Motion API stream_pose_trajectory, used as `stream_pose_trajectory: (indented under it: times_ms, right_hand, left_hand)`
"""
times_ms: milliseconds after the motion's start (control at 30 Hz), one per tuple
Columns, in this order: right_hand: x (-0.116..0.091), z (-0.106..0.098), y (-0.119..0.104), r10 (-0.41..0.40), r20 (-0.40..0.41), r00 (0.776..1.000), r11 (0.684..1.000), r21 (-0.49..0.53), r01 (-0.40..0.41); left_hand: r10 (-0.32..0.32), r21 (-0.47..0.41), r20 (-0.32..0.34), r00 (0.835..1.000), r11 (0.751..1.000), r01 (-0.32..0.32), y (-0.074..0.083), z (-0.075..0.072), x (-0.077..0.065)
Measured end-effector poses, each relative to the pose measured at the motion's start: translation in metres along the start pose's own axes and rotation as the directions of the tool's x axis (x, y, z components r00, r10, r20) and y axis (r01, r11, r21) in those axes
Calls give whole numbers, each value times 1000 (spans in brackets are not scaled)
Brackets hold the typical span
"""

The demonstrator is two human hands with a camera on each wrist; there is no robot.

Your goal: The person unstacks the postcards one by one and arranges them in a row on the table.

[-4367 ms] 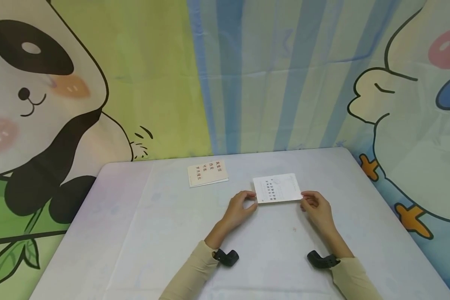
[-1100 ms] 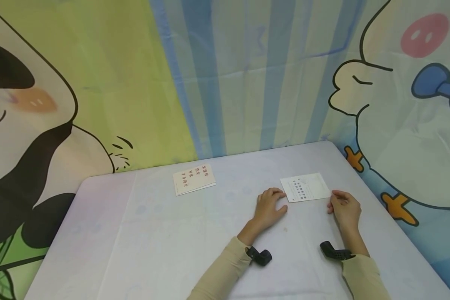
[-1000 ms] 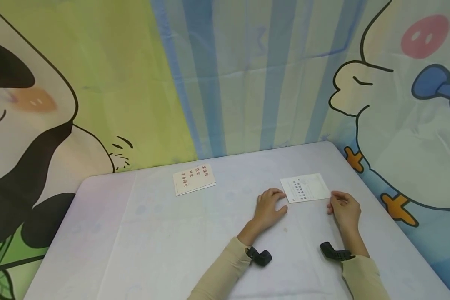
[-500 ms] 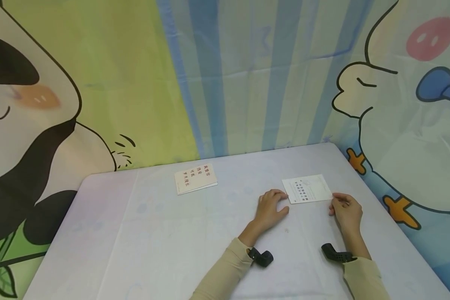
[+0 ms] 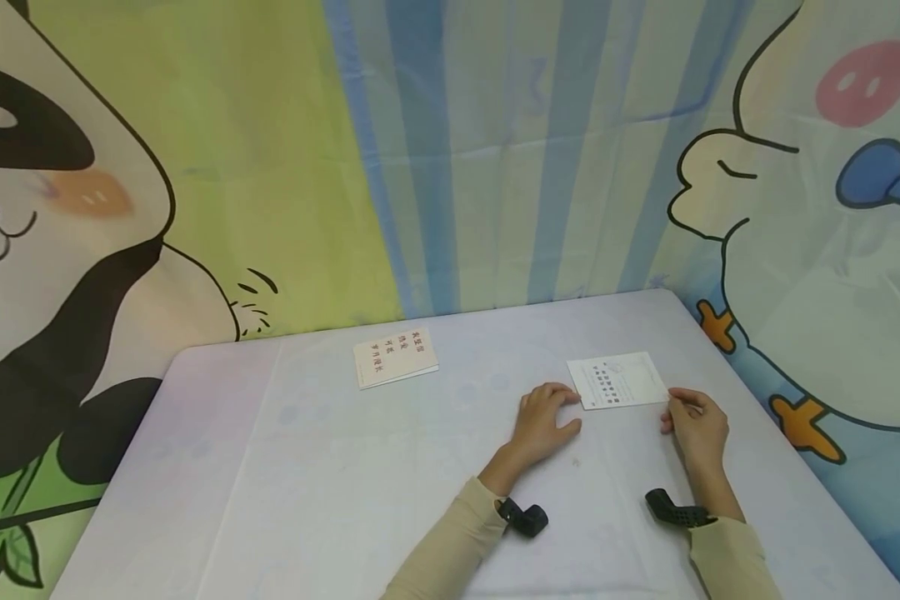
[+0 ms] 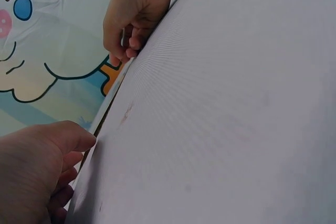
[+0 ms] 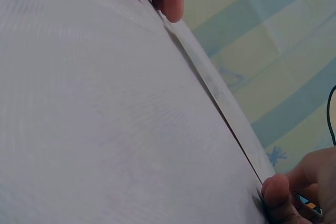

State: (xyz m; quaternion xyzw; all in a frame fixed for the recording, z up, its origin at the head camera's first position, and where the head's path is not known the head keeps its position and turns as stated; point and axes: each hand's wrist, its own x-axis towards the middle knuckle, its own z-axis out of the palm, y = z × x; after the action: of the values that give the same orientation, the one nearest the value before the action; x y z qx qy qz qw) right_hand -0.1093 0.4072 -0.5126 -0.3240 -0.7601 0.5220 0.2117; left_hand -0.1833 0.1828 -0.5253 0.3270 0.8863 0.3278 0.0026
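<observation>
A white card (image 5: 618, 381) with dark printed characters and a faint drawing lies flat on the right part of the table. My left hand (image 5: 543, 425) is at its left edge, fingertips touching the card's side, with the thumb spread apart on the near side. At the card's near right corner, my right hand (image 5: 697, 429) pinches with thumb and forefinger, its other fingers curled under. The right wrist view shows the card (image 7: 210, 85) edge-on, a thin strip between both hands. Further left lies a cream card (image 5: 395, 357) with red-brown characters, a white layer showing beneath its near edge.
A pale cloth covers the table (image 5: 330, 483), whose far edge meets a printed curtain (image 5: 495, 167). Cartoon figures, a panda (image 5: 67, 275) at left and a white animal (image 5: 817, 317) at right, are on the backdrop. A black camera sits on each wrist.
Compared with 4.4 s ago, both hands and the white card are further right, away from the cream card. Over the last second only the head view shifts slightly.
</observation>
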Motion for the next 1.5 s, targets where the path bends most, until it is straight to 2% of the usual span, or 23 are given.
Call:
stream_pose_trajectory:
  times_ms: [267, 400, 500, 700, 800, 1033, 1133, 1300, 1500]
  right_hand:
    - [0, 2, -1, 19, -17, 1000, 998, 52, -18]
    - [0, 2, -3, 54, -27, 998, 993, 105, -51]
    - [-1, 2, -4, 81, -36, 996, 982, 173, -74]
    - [-1, 1, -3, 81, -113, 990, 944, 328, -40]
    - [0, 0, -3, 84, -125, 989, 924, 381, -31]
    - [-1, -2, -4, 119, -90, 989, 929, 361, -79]
    - [-2, -1, -5, 104, -86, 991, 929, 363, -66]
    - [-3, 3, -9, 34, -85, 996, 947, 322, -5]
    - [-6, 10, -11, -55, -101, 993, 978, 193, 74]
  left_hand:
    - [17, -18, 37, 999, 1000, -16, -3, -6, -5]
    - [34, -42, 62, 997, 999, -31, -7, -10, -8]
    - [40, -55, 76, 996, 998, -35, -10, -13, -11]
    - [47, -74, 113, 992, 996, -39, -12, -17, -17]
    - [61, -85, 120, 991, 995, -51, -13, -18, -19]
    - [67, -110, 136, 988, 993, -52, -14, -21, -23]
    - [57, -129, 146, 988, 991, -38, -14, -23, -26]
    - [55, -148, 149, 987, 988, -32, -16, -26, -30]
    - [56, -179, 151, 987, 983, -29, -19, -32, -33]
